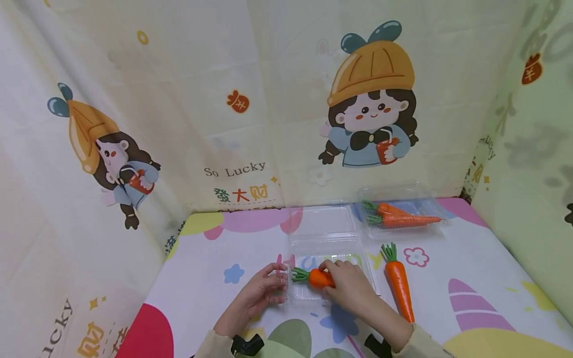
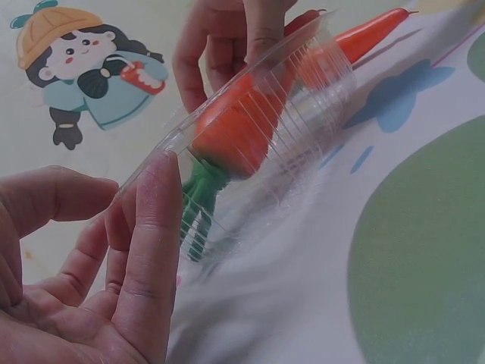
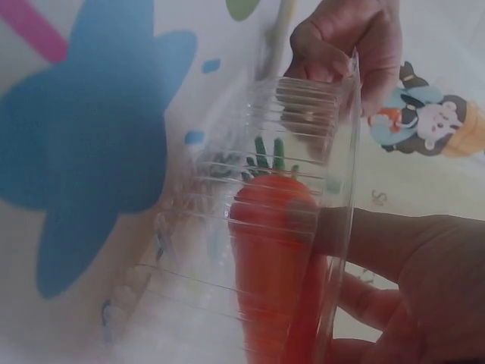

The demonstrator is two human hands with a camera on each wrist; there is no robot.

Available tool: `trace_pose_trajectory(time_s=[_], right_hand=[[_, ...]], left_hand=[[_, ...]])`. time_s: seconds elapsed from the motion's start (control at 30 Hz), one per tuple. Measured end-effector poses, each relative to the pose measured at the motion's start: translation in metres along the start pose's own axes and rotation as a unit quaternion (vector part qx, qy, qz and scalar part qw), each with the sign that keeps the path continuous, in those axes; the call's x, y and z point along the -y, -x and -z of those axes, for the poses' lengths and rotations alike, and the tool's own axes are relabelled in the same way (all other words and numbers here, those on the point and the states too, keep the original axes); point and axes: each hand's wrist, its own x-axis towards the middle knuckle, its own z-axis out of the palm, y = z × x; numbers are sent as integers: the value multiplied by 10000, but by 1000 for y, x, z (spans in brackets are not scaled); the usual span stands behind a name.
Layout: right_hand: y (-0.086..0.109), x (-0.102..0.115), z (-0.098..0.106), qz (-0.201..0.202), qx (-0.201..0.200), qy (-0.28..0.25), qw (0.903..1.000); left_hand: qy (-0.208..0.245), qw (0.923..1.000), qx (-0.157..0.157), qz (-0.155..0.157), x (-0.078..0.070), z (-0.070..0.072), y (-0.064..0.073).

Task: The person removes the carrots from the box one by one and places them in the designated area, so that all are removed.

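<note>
In the head view an orange carrot (image 1: 320,279) with a green leafy top lies inside a clear plastic box (image 1: 293,295), its lid (image 1: 320,220) folded back. My right hand (image 1: 350,288) reaches over the box and grips the carrot's body, covering its tapered end. The right wrist view shows the thumb against the carrot (image 3: 269,243) behind the ribbed clear wall. At the box's left side my left hand (image 1: 263,290) pinches the rim between thumb and finger, clearest in the left wrist view. The carrot's leaves point towards this hand.
Another carrot (image 1: 400,288) lies on the patterned tablecloth (image 1: 429,278), right of the box and close to the right forearm. Behind it stands a second clear box (image 1: 429,196) with two carrots (image 1: 405,220) inside. Printed cloth (image 1: 286,124) hangs at the back and sides.
</note>
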Motion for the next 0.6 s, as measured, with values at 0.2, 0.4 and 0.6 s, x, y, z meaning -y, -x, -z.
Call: trace_pose_trajectory(time_s=[0.2,0.4,0.6], right_hand=[[1,-1,3,81,-56,-95,9999],[4,-1,10,92,-104,-266,9996],[4,-1,16,-244,35,-599,9979]], left_hand=[[20,10000,4,-2,0,0,-1],[16,10000,10,1,0,0,-1],[-15,10000,-9,19,0,0,0]])
